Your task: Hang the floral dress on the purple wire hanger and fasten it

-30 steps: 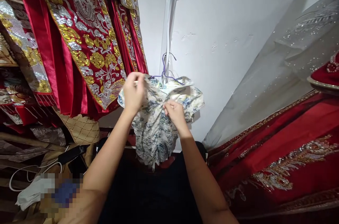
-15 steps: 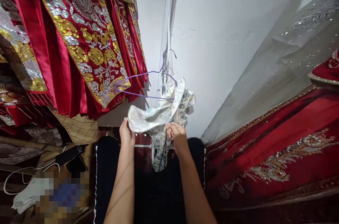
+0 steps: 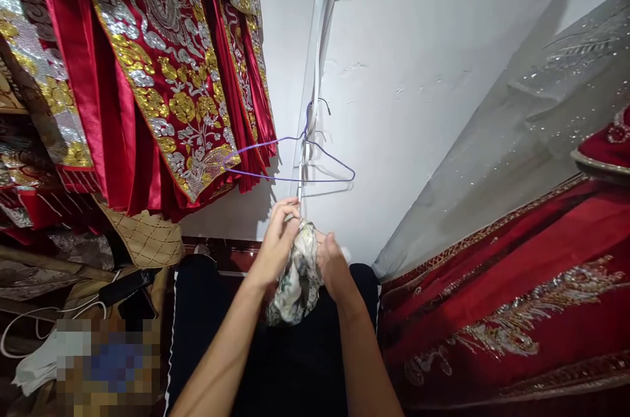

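Gripping the bunched printed garment (image 3: 296, 276) between them, left hand (image 3: 275, 246) and right hand (image 3: 335, 266) have pulled it off the purple hanger (image 3: 295, 161), now bare.

Single head cam, looks forward and down along both forearms, close on the left hand (image 3: 275, 243) and right hand (image 3: 335, 266); white wall (image 3: 418, 75) straight ahead, red garments (image 3: 162, 75) flanking left.

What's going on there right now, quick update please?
Left hand and right hand both gripping patterned garment, bunched. Purple hanger bare on wall above. Nothing between.
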Demonstrator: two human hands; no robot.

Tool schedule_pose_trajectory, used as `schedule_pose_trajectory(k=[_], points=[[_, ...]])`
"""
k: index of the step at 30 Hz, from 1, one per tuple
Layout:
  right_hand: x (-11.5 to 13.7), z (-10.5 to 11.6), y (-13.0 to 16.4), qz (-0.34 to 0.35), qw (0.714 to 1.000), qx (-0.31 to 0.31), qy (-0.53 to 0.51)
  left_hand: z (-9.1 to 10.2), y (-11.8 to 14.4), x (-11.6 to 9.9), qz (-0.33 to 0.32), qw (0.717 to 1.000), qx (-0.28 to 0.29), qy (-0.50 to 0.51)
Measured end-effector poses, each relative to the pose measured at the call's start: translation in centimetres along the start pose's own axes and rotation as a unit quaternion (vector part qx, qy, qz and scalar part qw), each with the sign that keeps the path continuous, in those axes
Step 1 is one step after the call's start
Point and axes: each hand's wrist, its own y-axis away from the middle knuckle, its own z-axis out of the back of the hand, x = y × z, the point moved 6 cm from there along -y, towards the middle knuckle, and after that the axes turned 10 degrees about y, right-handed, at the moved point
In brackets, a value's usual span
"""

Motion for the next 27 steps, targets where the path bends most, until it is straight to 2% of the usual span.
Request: schedule_pose_trajectory(k=[1,2,4,6,8,11,13,15,17,19,20,22,25,27], points=[[0.7,0.2,0.0,0.001,1.000,0.022,0.004,0.5,-0.4,0.4,0.006,1.000,0.030,-0.002],[1.4,0.5,0.0,0.001,0.999,0.045,0.015,0.7,-0.7,1.0,0.027,0.996,0.086,-0.010],[3.1,1.8,-0.6,0.005,0.996,0.065,0.066,0.9,-0.3,2.8,0.106,0.965,0.232,-0.057],[5.2,3.9,-1.7,0.045,0.985,0.031,0.166,1.7,0.9,4.5,0.185,0.910,0.348,-0.129],[7.4,6.1,-3.2,0.109,0.955,-0.041,0.274,3.3,1.6,5.2,0.202,0.874,0.389,-0.209],[8.4,8.9,-6.3,0.148,0.894,-0.153,0.394,6.4,0.6,4.7,0.158,0.849,0.358,-0.355],[7.4,10.1,-8.8,0.142,0.862,-0.191,0.447,8.5,-0.4,4.0,0.145,0.808,0.345,-0.455],[5.8,10.6,-11.1,0.138,0.842,-0.186,0.486,10.0,-1.3,3.0,0.138,0.757,0.347,-0.537],[4.0,10.8,-12.7,0.135,0.830,-0.151,0.519,11.1,-2.1,1.8,0.117,0.714,0.342,-0.599],[2.6,11.0,-13.1,0.125,0.819,-0.112,0.549,11.7,-2.7,0.5,0.096,0.687,0.330,-0.641],[2.3,11.2,-13.0,0.121,0.813,-0.100,0.561,12.0,-3.0,0.1,0.093,0.681,0.323,-0.650],[2.5,11.8,-12.0,0.123,0.806,-0.092,0.571,12.8,-3.9,-0.6,0.104,0.688,0.305,-0.651],[4.4,12.3,-10.0,0.144,0.810,-0.087,0.561,13.6,-6.0,-1.2,0.109,0.723,0.263,-0.630],[5.8,12.6,-8.9,0.153,0.819,-0.080,0.548,13.4,-7.5,-1.8,0.091,0.745,0.243,-0.614]])
